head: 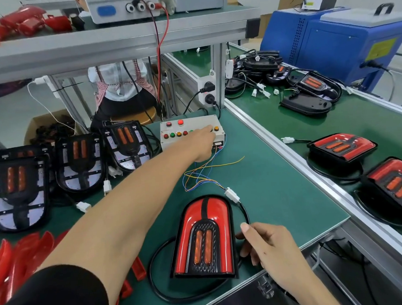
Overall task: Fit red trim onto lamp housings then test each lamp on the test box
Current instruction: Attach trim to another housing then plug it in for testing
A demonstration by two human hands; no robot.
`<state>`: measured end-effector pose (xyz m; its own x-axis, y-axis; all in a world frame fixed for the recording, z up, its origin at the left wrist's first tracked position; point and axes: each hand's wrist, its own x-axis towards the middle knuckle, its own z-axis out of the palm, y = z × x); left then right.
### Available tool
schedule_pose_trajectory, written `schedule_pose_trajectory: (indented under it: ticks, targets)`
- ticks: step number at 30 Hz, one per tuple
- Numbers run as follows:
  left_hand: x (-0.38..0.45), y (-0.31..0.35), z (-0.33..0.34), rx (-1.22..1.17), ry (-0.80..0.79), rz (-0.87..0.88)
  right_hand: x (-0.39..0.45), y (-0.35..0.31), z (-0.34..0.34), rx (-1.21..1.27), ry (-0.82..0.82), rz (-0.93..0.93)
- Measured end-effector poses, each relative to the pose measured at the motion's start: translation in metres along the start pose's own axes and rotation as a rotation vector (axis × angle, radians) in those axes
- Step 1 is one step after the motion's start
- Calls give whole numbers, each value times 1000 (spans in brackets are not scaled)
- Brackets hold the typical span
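Note:
A lamp with red trim fitted (206, 237) lies on the green mat near the front edge. Its black cable loops round it to a white connector (231, 194) joined to thin coloured wires from the test box (189, 131). My left hand (204, 141) reaches across to the box, a finger pressing on its row of coloured buttons. My right hand (264, 244) rests beside the lamp's right edge, fingers loosely curled against the cable and housing. Several bare black housings (14, 191) lie at the left, and loose red trims (14, 258) are piled at the lower left.
Two finished red-trimmed lamps (341, 148) lie on the green conveyor at right, with black housings (309, 85) and cables further back. A blue machine (344, 40) stands beyond. A shelf above holds a power supply (132, 4) and red parts. A person sits behind the bench.

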<state>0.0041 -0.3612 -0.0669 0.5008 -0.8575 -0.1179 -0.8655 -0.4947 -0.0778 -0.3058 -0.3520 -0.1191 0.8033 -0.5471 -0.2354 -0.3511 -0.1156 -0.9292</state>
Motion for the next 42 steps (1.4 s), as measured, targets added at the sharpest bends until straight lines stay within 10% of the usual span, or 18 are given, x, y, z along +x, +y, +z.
schedule_pose_trajectory:
  ticks: [16,26,42]
  targets:
    - [-23,6,-11,-303,182,126,18,6,-2,-179,156,-96]
    - [-68,26,2,-269,-165,383,91,-10,5,-841,183,-201]
    - [-81,24,7,-357,-129,493,91,4,-7,-362,154,-280]
